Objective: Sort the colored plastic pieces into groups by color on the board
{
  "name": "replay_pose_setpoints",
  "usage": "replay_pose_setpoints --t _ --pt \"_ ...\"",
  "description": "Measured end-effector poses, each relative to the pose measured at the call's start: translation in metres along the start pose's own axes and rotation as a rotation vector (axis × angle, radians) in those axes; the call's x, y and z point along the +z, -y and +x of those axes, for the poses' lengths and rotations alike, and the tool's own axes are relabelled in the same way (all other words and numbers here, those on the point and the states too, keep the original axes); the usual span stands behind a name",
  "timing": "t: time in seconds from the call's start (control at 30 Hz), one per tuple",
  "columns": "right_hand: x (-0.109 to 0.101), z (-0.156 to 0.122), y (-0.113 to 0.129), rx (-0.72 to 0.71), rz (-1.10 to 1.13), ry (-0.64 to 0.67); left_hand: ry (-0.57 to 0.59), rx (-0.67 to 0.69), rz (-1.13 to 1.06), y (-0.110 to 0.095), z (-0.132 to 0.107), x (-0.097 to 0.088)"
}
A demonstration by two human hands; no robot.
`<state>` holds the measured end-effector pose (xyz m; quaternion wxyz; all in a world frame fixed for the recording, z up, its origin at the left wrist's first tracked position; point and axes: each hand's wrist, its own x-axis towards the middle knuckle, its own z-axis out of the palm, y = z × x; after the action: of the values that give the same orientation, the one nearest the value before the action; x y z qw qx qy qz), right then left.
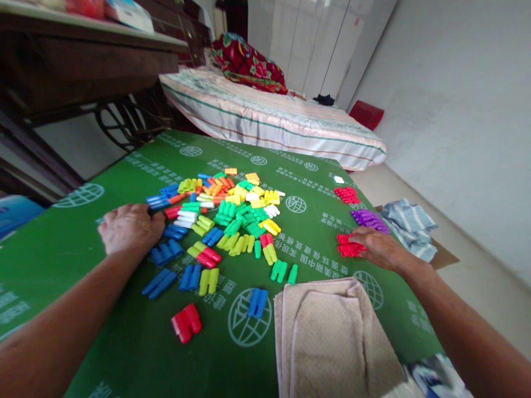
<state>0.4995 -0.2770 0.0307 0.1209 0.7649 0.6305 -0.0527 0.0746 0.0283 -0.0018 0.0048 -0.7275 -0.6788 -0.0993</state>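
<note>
A green printed table cover carries a heap of small coloured plastic pieces in blue, green, yellow, orange, red and white. My left hand lies knuckles up at the heap's left side, fingers curled over blue pieces. My right hand rests at the right edge, fingers closed on a row of red pieces. Just beyond it sit a purple row and another red row. A pair of red pieces lies apart near me.
A folded beige towel lies on the near right of the cover. Behind the table stand a bed with a striped sheet and a dark wooden desk. A blue-grey cloth on a cardboard box sits on the floor at the right.
</note>
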Motion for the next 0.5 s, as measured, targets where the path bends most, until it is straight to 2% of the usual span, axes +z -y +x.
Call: replay_pose_setpoints --t 0.17,0.37,0.5 --pt "0.001 -0.001 -0.002 -0.055 -0.039 0.024 0.005 -0.023 -0.003 -0.001 -0.001 0.0" --pt "-0.002 -0.005 0.001 0.033 -0.101 -0.013 0.006 -0.014 0.0 0.0 -0.001 -0.002" --pt "-0.012 -0.009 0.013 -0.002 -0.055 -0.048 0.0 -0.008 -0.002 0.0 0.0 0.0"
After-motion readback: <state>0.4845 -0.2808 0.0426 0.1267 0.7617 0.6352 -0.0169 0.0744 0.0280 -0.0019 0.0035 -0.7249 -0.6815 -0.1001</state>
